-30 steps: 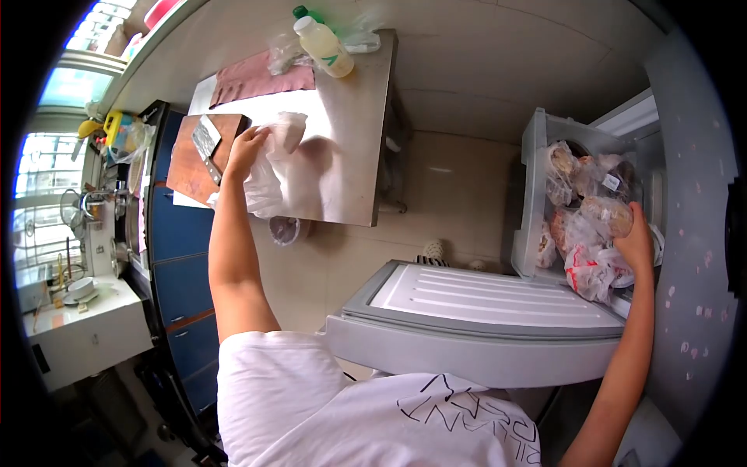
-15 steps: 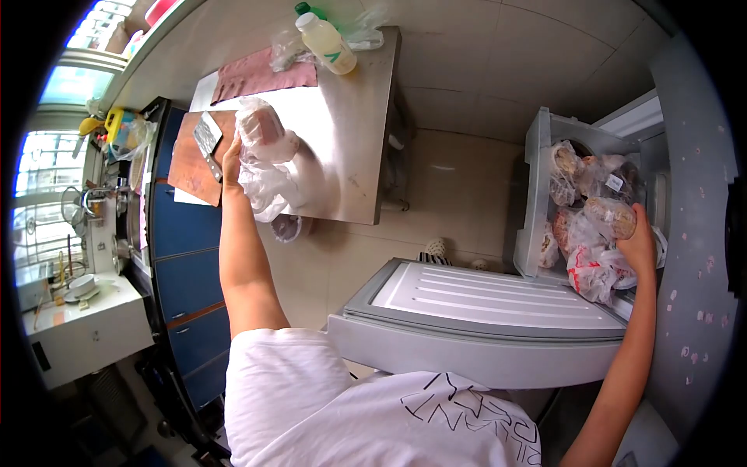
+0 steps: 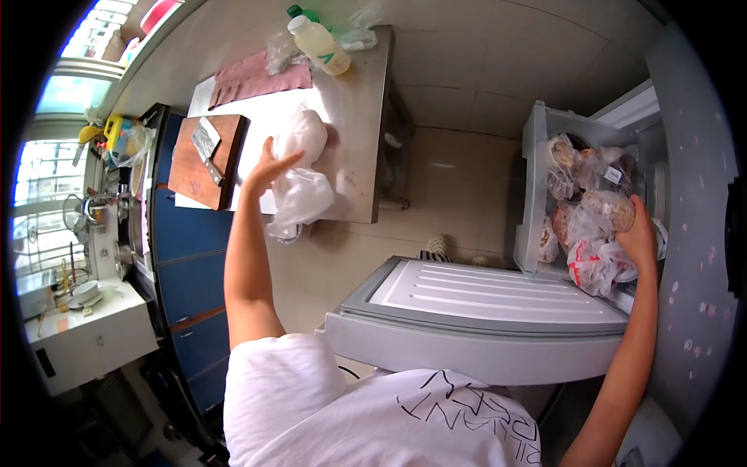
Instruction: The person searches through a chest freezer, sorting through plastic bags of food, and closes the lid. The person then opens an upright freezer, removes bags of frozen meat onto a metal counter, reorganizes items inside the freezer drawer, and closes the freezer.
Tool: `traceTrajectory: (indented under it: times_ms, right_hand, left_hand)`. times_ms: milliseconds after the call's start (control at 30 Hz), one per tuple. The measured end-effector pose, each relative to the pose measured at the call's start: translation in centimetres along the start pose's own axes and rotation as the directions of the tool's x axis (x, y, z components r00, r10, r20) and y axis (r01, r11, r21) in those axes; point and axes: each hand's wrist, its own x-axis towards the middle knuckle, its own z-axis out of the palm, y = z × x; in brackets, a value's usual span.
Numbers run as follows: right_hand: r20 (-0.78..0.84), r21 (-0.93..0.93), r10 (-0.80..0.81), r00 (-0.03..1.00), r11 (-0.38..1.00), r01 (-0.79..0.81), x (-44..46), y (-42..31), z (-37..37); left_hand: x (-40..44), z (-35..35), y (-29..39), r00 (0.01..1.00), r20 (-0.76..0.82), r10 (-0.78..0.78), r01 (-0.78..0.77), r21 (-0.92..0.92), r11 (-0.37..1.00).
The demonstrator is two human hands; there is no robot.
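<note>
On the metal table, a white plastic bag [image 3: 302, 138] with a rounded bundle inside rests with its loose end trailing over the near edge. My left hand [image 3: 268, 166] is beside it, thumb and fingers spread, the thumb close against the bag. To the right, in the open freezer drawer [image 3: 532, 167], my right hand [image 3: 640, 237] is closed on the edge of a clear bag of frozen food [image 3: 609, 210]; some fingers are hidden. Around it lie several other bagged foods, among them a white bag with red print [image 3: 589, 267].
Left of the bundle, a cleaver [image 3: 206, 142] lies on a wooden cutting board [image 3: 187, 167]. A pink cloth [image 3: 261, 79] and a bottle of pale liquid [image 3: 320, 47] are at the back. The open freezer door [image 3: 482, 342] extends before my body.
The white bag has shifted right, away from the cutting board, and the fingers of my left hand have opened off it. My right hand has barely moved in the drawer.
</note>
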Motion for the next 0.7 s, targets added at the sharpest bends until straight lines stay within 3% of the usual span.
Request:
traceTrajectory:
  times_ms: [67,200,267,300,333,400,467,567,700]
  right_hand:
    - [-0.002,0.008,-0.011,1.000,1.000,0.011,-0.1,0.1,0.0]
    - [-0.004,-0.006,-0.024,1.000,1.000,0.024,0.0,0.0,0.0]
    - [-0.001,-0.004,-0.008,1.000,1.000,0.008,0.0,-0.3,-0.1]
    - [0.005,-0.003,0.006,1.000,1.000,-0.006,0.0,-0.3,-0.1]
    - [0.004,-0.003,0.006,1.000,1.000,-0.006,0.0,-0.2,-0.1]
    - [-0.005,-0.004,-0.016,1.000,1.000,0.016,0.1,0.1,0.1]
    - [-0.012,-0.012,-0.021,1.000,1.000,0.021,0.0,-0.1,0.1]
    - [-0.002,-0.013,-0.036,0.999,0.999,0.036,0.1,0.1,0.2]
    - [0.003,0.006,-0.049,0.999,0.999,0.049,0.2,0.4,0.2]
  left_hand:
    - [1.1,2.3,-0.7,0.981,-0.146,0.125,-0.112,0.095,0.989]
    - [1.3,3.5,0.6,0.956,-0.226,0.186,-0.174,0.073,0.982]
    - [2.0,3.7,0.7,0.937,-0.299,0.179,-0.258,-0.250,0.933]
    - [2.2,3.6,0.6,0.957,-0.260,0.126,-0.234,-0.442,0.866]
    - [2.7,3.8,-0.2,0.957,-0.261,0.127,-0.235,-0.442,0.866]
    - [4.2,4.3,-2.3,0.981,0.064,0.186,-0.082,-0.726,0.683]
    - [0.5,5.4,1.4,0.928,0.247,0.279,0.067,-0.847,0.527]
    - [-6.2,7.0,8.5,0.852,0.373,0.366,0.201,-0.880,0.431]
    - [-11.8,8.1,13.0,0.802,0.459,0.382,0.281,-0.854,0.437]
